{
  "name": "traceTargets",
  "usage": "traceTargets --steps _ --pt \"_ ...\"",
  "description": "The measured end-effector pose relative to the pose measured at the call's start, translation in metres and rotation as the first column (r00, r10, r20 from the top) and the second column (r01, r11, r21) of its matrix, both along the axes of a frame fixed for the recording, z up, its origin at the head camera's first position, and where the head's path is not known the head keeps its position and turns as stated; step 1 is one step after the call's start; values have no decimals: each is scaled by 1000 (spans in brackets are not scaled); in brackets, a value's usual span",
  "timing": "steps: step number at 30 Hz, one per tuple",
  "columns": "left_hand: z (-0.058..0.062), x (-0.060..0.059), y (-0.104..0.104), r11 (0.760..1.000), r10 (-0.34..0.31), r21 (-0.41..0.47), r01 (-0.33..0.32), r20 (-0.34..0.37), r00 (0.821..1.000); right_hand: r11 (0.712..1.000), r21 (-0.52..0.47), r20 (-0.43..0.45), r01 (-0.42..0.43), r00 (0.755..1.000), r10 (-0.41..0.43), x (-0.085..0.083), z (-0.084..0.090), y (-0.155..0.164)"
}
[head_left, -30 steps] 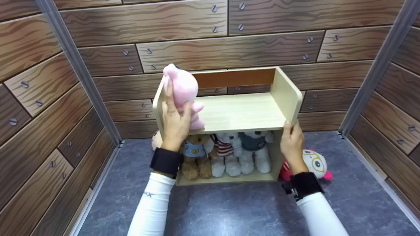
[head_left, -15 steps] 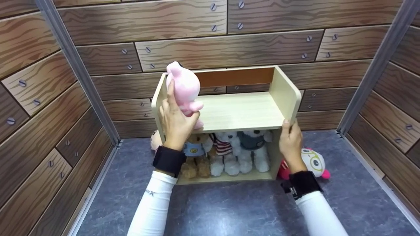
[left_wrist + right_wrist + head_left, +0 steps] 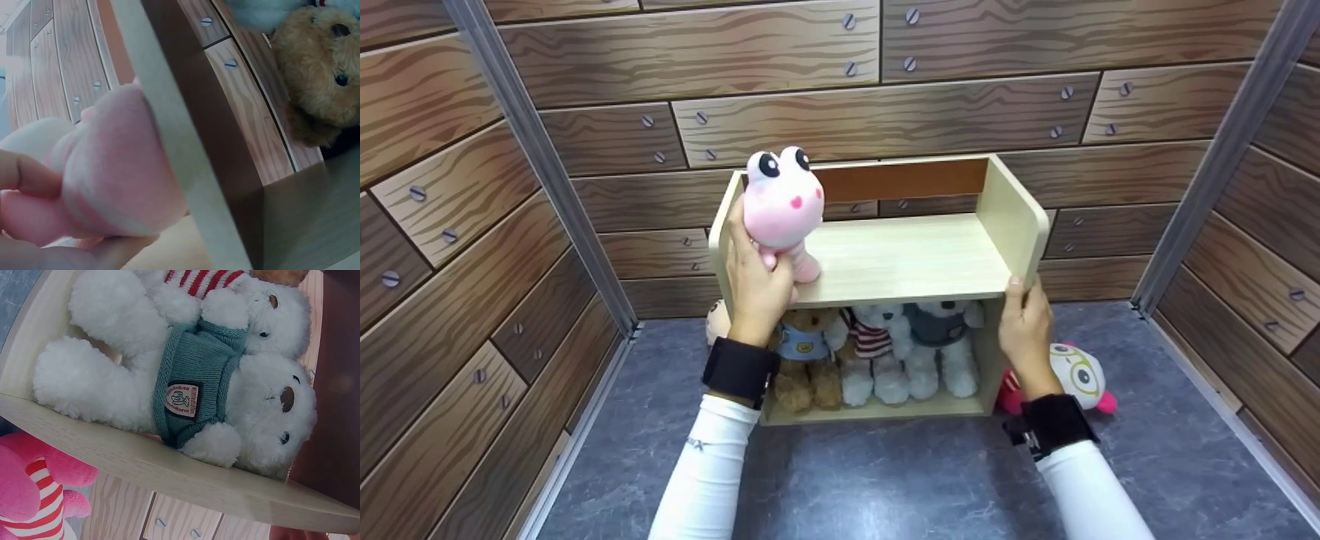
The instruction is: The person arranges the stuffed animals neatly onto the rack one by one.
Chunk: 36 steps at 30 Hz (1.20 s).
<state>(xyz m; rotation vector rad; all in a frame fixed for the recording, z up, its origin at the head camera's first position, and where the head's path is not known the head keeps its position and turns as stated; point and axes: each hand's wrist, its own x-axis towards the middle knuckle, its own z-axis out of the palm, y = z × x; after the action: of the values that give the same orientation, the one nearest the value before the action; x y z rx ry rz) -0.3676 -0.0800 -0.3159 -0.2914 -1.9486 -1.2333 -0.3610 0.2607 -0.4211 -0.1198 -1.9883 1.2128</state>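
My left hand (image 3: 756, 289) grips a pink plush frog (image 3: 782, 210) by its body and holds it upright at the left end of the upper shelf of a pale wooden shelf unit (image 3: 915, 259); its face looks toward me. In the left wrist view the pink plush (image 3: 107, 174) fills the lower left behind the shelf board (image 3: 169, 129). My right hand (image 3: 1024, 330) holds the unit's right side panel near the shelf's front corner. In the lower compartment sit a brown bear (image 3: 804, 352), a white bear with red stripes (image 3: 874, 349) and a white bear in a teal sweater (image 3: 197, 388).
A pink and white plush (image 3: 1076, 375) lies on the grey floor (image 3: 885, 480) right of the unit. Another plush (image 3: 718, 321) peeks out at the unit's left. Wood-pattern walls (image 3: 450, 225) close in behind and on both sides.
My left hand has turned the pink frog round so its face looks toward me, and has set it lower on the upper shelf. The right hand has stayed on the side panel.
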Motion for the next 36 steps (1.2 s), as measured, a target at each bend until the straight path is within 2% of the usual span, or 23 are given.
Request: traceTargets --steps 3,6,11,14,16,19,21,22,23,25,28,32,36 --pt "1 1 -1 1000 1 -11 -1 -14 1000 1000 1 0 5 1000 -5 1 -1 -1" --pt "2 1 -1 999 29 -43 -31 -32 999 1000 0 0 3 1000 -3 2 -2 -1" --pt "0 -1 -3 982 148 -114 -153 -52 988 1000 -3 4 -4 1000 4 2 -4 -2" --pt "3 0 1 966 207 -160 -206 -12 978 1000 -2 1 -4 1000 4 2 -4 -3" --pt "7 0 4 950 248 -206 -236 32 968 1000 0 -1 -4 1000 4 2 -4 -3" --pt "16 -2 9 907 335 -296 -300 72 939 1000 -3 8 -11 1000 11 3 -4 -4" --pt "23 -5 10 867 399 -353 -351 69 915 1000 -3 11 -15 1000 15 2 -3 -4" --pt "27 -5 10 854 416 -371 -364 68 907 1000 -3 14 -16 1000 16 2 -3 -5" --pt "30 -6 10 852 418 -378 -361 76 905 1000 -6 16 -18 1000 18 2 -3 -5" --pt "37 -6 10 869 393 -370 -328 113 913 1000 -10 16 -13 1000 13 2 -2 -5" --pt "44 -6 13 914 323 -322 -246 212 922 1000 -18 22 -4 1000 4 3 0 -4" --pt "53 -13 22 942 278 -274 -193 320 906 1000 -14 19 11 1000 -11 1 1 -1" --pt "56 -24 29 957 260 -219 -190 355 898 1000 -10 28 10 1000 -10 1 0 -1"
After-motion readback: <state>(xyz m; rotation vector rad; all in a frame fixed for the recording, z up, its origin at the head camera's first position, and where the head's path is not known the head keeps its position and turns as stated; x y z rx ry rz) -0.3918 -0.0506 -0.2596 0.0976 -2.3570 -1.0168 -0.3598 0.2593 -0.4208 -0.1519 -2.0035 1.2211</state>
